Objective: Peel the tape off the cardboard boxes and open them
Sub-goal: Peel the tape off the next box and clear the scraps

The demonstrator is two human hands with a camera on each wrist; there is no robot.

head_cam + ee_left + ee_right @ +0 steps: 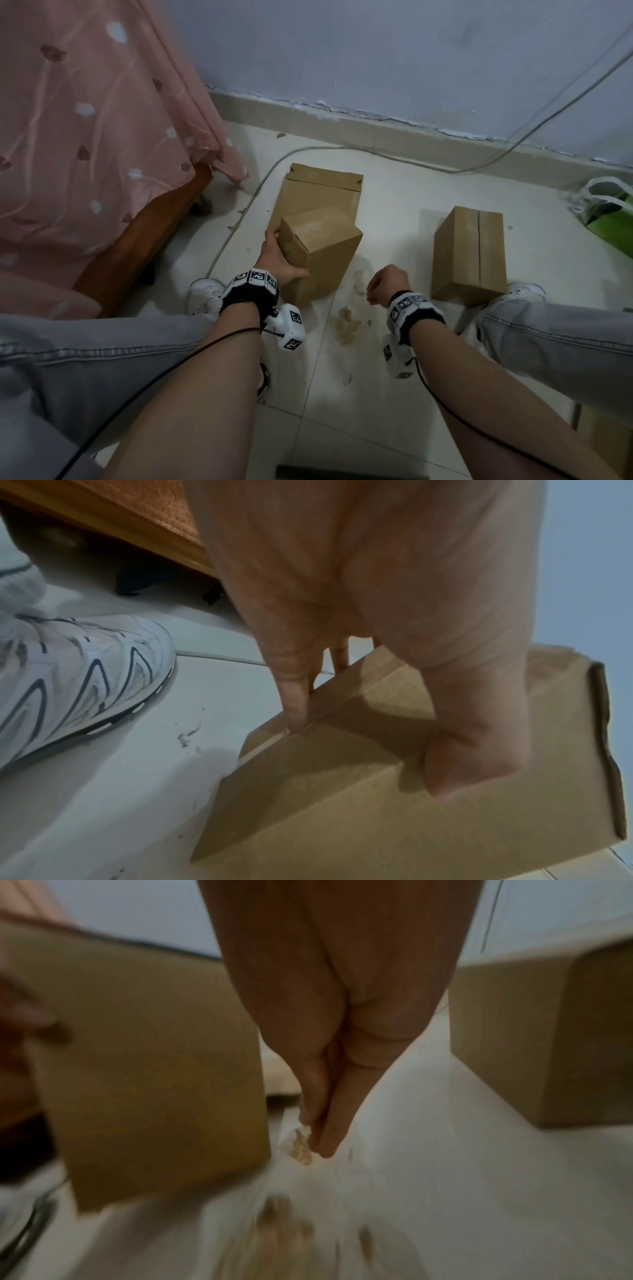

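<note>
- My left hand (278, 255) reaches forward and grips the near tilted brown cardboard box (322, 251), fingers (272, 235) wrapped over its upper left edge, thumb (469, 750) pressed flat against its near side.
- My right hand (388, 282) hangs apart from it, fingers bunched together and pointing down, pinching a small scrap of clear tape with brown paper fibres (299, 1144) at the fingertips (325, 1139).
- Both forearms are bare, each with a black-and-white marker wristband (251, 286).
- My knees in grey jeans (68, 346) sit to either side.
</note>
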